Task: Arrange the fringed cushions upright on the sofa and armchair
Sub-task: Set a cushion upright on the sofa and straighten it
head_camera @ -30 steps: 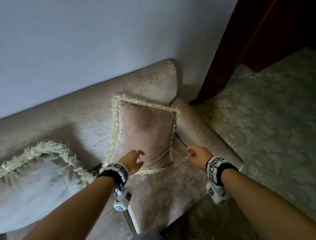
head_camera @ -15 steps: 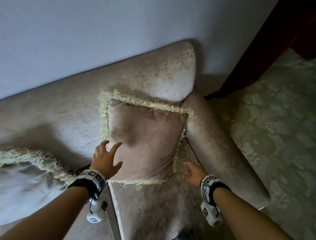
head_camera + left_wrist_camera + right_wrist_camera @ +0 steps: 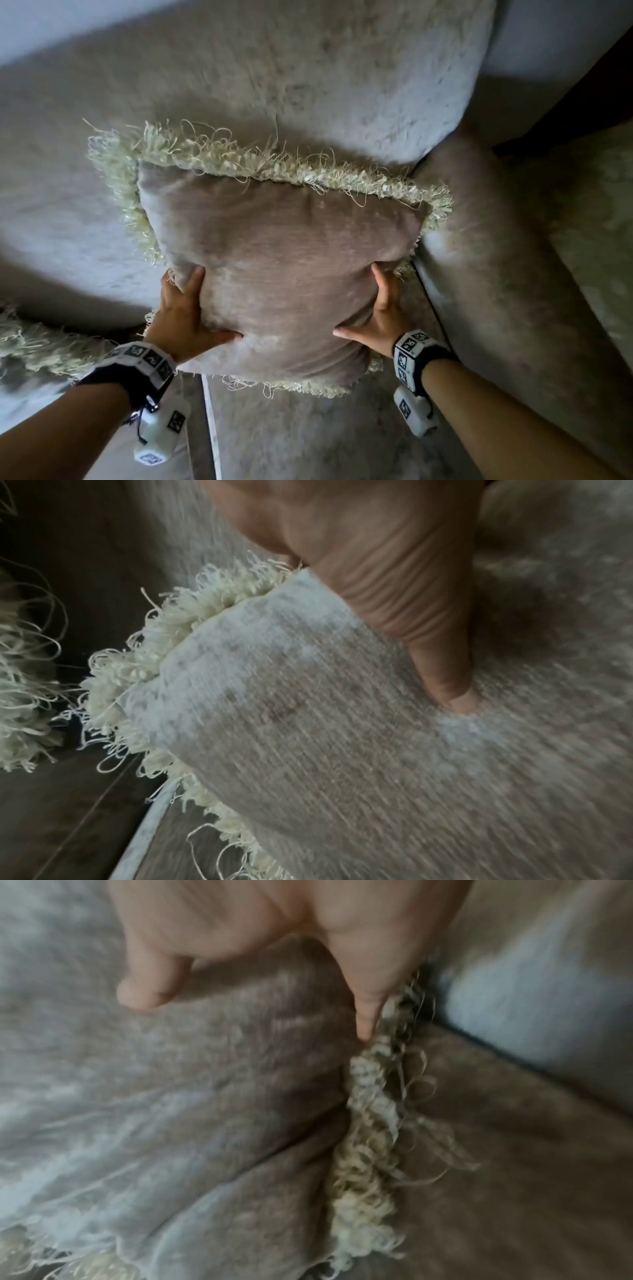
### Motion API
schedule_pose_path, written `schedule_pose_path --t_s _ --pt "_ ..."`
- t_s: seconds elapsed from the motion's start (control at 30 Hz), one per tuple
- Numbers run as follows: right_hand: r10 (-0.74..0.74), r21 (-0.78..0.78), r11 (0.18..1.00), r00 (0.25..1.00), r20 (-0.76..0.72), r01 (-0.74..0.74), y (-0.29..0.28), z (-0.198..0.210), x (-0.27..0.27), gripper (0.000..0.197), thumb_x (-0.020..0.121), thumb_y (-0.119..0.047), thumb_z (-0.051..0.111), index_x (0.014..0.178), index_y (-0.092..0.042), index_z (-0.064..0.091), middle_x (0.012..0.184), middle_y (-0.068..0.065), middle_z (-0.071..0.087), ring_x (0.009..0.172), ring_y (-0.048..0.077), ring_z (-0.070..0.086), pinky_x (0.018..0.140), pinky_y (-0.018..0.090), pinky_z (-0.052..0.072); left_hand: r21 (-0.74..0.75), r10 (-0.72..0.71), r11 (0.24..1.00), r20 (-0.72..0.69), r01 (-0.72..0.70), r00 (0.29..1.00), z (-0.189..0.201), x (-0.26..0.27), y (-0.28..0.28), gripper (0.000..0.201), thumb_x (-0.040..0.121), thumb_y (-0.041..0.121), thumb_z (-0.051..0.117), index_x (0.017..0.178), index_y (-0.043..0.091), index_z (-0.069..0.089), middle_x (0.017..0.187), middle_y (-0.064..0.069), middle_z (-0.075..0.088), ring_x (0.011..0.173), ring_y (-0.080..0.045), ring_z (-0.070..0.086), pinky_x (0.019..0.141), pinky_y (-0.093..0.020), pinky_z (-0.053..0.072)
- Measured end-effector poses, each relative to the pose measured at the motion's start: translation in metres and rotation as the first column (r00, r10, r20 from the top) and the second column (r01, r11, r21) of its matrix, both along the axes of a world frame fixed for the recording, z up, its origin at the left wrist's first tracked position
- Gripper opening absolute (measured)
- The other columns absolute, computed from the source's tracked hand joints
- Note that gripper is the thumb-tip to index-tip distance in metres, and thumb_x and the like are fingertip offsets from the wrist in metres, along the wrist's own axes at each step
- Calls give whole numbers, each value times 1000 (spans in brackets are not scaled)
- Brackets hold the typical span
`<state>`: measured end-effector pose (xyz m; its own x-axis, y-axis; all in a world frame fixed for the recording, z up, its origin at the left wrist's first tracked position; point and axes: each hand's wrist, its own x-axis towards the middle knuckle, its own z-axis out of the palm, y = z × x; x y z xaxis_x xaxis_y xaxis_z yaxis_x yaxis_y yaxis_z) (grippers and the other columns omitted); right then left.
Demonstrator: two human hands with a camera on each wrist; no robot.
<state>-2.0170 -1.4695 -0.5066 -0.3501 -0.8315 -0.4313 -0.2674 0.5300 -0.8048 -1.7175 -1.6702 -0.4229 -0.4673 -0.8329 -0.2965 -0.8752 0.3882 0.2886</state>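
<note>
Item: square taupe velvet cushion with a pale cream looped fringe (image 3: 281,260), now standing on the seat at the right end of the beige velvet sofa (image 3: 308,68), its top edge lying toward the backrest and its right corner beside the rounded padded armrest (image 3: 486,260)

Hold: the left hand (image 3: 185,315) is gripping the lower left side, thumb pressing into the front face and fingers wrapping behind the edge; the left wrist view is showing that thumb (image 3: 441,653) denting the fabric. The right hand (image 3: 380,318) is gripping the lower right side the same way, thumb spread across the front, the other fingers running along the fringed edge and partly hidden behind it. Both hands are closing round the cushion, not lying flat on it

Change: half a second earlier the left hand was reaching open toward the cushion's left edge and the right hand was lying low near its bottom right corner, neither holding it. Both are now squeezing it, and the camera is sitting much closer

Meaning for the task, as a judgement: the person is passing from reaching to handling, likely straightening or plumping this cushion so that it is standing square against the backrest; whether it is lifting off the seat cannot be told

Surroundings: a second fringed cushion (image 3: 37,346) is showing at the left edge, apparently awaiting attention; a patterned pale green carpet (image 3: 589,212) is lying beyond the armrest
</note>
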Motion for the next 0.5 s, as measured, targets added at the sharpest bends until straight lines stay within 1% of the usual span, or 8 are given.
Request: schedule_pose_path --t_s 0.07,0.13,0.2,0.23,0.3,0.37,0.43,0.5 --pt "-23 -42 999 999 -46 21 -2 -19 11 148 46 -52 92 141 -54 -22 158 -2 -16 143 9 1 113 33 18 7 21 1000 25 -21 999 -12 -1 -4 147 25 85 72 144 18 20 137 -29 29 124 -49 27 98 -68 37" --pt "-78 -47 996 996 -53 76 -3 -34 20 150 42 -59 90 140 -56 -25 159 1 -22 147 15 -8 118 43 14 5 22 1000 36 -22 999 -22 1 -6 147 24 84 72 144 17 20 139 -25 32 127 -46 23 100 -68 32" --pt "-141 -50 989 988 -56 138 -5 -44 27 149 38 -69 84 141 -56 -23 160 4 -20 149 25 -7 119 54 14 -17 -9 1000 29 9 1000 -30 3 -9 145 28 87 67 144 14 21 139 -24 34 129 -47 22 103 -68 27" --pt "-164 -55 986 984 -67 160 -6 -48 30 148 36 -72 81 142 -55 -21 160 5 -19 149 28 -5 118 58 15 -24 -23 999 20 24 1000 -32 3 -9 144 29 90 63 143 12 22 139 -23 34 128 -48 23 105 -68 28" --pt "-218 -62 975 975 -52 214 -9 -52 34 149 34 -72 81 144 -55 -18 161 5 -16 149 31 -1 115 62 18 -12 -31 999 -1 31 1000 -36 6 -12 140 34 92 60 142 11 23 139 -24 31 130 -48 24 104 -66 32" --pt "-283 -48 958 959 3 283 -11 -54 36 151 32 -65 87 143 -58 -16 162 2 -14 150 27 1 115 62 21 9 -50 999 -14 51 999 -36 9 -11 137 39 89 63 145 14 19 141 -26 30 132 -49 26 103 -65 35" --pt "-330 -15 943 940 89 333 -12 -51 37 154 34 -52 94 140 -63 -17 163 -3 -8 150 20 7 117 55 24 16 -63 998 -36 64 997 -30 12 -7 132 44 85 65 148 20 14 141 -27 29 129 -50 33 101 -63 39" --pt "-353 -30 931 920 170 363 -10 -46 35 153 40 -35 98 138 -65 -15 162 -10 -1 147 11 15 118 47 26 5 -78 997 -87 79 993 -23 14 0 127 48 88 59 148 27 9 139 -30 29 125 -52 41 98 -62 43"
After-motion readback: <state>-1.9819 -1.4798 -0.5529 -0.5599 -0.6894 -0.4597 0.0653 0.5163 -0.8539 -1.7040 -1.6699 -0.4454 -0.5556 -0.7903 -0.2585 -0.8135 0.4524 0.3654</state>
